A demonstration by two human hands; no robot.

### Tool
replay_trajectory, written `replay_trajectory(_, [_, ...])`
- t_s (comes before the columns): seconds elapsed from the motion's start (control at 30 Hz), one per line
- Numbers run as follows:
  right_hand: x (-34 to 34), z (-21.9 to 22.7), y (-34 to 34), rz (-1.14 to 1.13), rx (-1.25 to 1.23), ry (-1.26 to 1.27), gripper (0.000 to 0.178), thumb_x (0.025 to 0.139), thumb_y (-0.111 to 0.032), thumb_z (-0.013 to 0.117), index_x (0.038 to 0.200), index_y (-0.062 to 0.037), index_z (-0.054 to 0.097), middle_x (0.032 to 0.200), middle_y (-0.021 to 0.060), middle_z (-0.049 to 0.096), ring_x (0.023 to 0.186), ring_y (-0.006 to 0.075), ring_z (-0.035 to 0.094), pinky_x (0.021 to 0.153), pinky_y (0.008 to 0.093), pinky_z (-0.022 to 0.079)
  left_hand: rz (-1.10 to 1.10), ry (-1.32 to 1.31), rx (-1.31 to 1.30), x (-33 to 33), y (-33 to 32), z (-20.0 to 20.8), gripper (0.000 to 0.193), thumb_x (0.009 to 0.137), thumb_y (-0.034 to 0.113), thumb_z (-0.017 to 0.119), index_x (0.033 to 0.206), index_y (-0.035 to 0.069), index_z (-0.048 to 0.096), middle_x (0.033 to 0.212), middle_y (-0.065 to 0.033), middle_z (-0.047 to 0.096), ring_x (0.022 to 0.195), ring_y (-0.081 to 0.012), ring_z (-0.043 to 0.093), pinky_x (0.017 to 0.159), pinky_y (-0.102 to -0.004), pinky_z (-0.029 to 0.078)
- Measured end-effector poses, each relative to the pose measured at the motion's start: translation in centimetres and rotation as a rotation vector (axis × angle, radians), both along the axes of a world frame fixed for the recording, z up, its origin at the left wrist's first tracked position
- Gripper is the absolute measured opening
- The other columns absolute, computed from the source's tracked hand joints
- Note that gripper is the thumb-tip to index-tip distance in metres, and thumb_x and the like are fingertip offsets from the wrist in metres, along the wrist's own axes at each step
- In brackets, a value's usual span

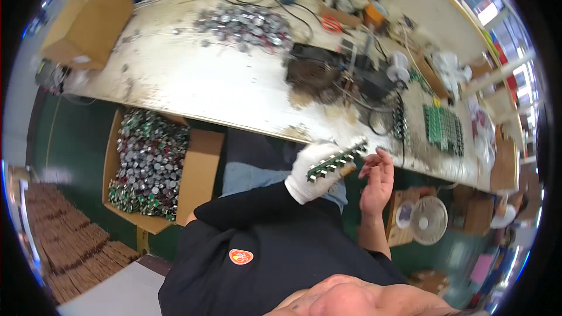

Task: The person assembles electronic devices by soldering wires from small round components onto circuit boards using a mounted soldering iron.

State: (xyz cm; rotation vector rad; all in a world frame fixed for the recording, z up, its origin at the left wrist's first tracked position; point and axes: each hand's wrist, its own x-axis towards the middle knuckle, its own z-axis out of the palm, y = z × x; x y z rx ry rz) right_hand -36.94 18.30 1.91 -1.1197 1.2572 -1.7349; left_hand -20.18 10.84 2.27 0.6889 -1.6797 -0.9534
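Note:
My left hand point(303, 172), in a white glove, grips a green circuit board strip point(336, 162) with a row of small silvery parts along its edge. The strip is tilted, just off the front edge of the workbench. Beside it on the right, my bare right hand point(376, 184) is raised with its fingers loosely bent and apart. A gap shows between those fingers and the strip, and I see nothing held in them.
A pile of small round metal parts point(243, 25) lies on the white bench point(193, 76). Soldering gear point(316, 70) with cables stands ahead, and green board strips point(443, 130) lie at right. An open carton of parts point(199, 169) sits lower left; a fan point(428, 220) is at right.

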Motion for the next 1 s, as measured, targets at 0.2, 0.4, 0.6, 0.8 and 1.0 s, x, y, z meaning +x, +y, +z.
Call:
replay_trajectory(0.2, [4.5, 1.3, -2.7, 0.268, 0.090, -0.486, 0.015, 0.100, -0.010, 0.046, 0.111, -0.0019, 0.051, 0.099, 0.0086, 0.064, 0.082, 0.0183, 0.061, 0.076, 0.0318, 0.051, -0.349, 0.225, 0.665, 5.3, 0.7, 3.2, 0.027, 0.083, 0.013, 0.075, 0.105, 0.002, 0.065, 0.086, -0.0028, 0.066, 0.073, -0.0080, 0.061, 0.064, -0.0242, 0.051])
replay_trajectory(0.4, [9.6, 2.2, -8.3, 0.552, 0.361, -0.559, 0.012, 0.097, -0.006, 0.051, 0.100, 0.0029, 0.057, 0.083, 0.0109, 0.062, 0.068, 0.0177, 0.060, 0.057, 0.0316, 0.050, -0.138, 0.152, 0.518, 11.7, -2.8, 3.5, 0.019, 0.081, 0.005, 0.073, 0.099, -0.002, 0.069, 0.090, -0.0090, 0.068, 0.077, -0.0135, 0.065, 0.068, -0.0263, 0.053])
replay_trajectory(0.6, [15.8, 2.7, -18.7, 0.544, 0.266, -0.713, 0.016, 0.087, -0.012, 0.068, 0.088, 0.0015, 0.061, 0.078, 0.0090, 0.063, 0.062, 0.0146, 0.061, 0.055, 0.0268, 0.051, 0.205, 0.315, 0.402, 13.7, -10.2, 1.2, 0.020, 0.086, 0.006, 0.065, 0.104, -0.003, 0.064, 0.092, -0.0097, 0.066, 0.080, -0.0191, 0.064, 0.072, -0.0300, 0.051])
replay_trajectory(0.8, [19.2, 0.9, -23.7, 0.501, 0.263, -0.834, 0.017, 0.088, -0.017, 0.069, 0.082, -0.0031, 0.061, 0.069, 0.0031, 0.060, 0.055, 0.0107, 0.057, 0.047, 0.0242, 0.046, -0.175, 0.527, 0.773, 16.2, -15.7, 0.8, 0.034, 0.089, 0.024, 0.058, 0.112, -0.001, 0.058, 0.097, -0.0073, 0.063, 0.086, -0.0189, 0.058, 0.076, -0.0299, 0.046])
replay_trajectory(1.0, [19.5, -1.3, -25.3, 0.530, 0.462, -1.108, 0.026, 0.090, -0.030, 0.066, 0.083, -0.0060, 0.061, 0.068, 0.0016, 0.058, 0.053, 0.0109, 0.052, 0.046, 0.0246, 0.043, -0.176, 0.659, 0.919, 17.5, -19.1, -3.0, 0.032, 0.090, 0.022, 0.056, 0.111, -0.001, 0.059, 0.097, -0.0101, 0.065, 0.084, -0.0203, 0.059, 0.078, -0.0320, 0.047])
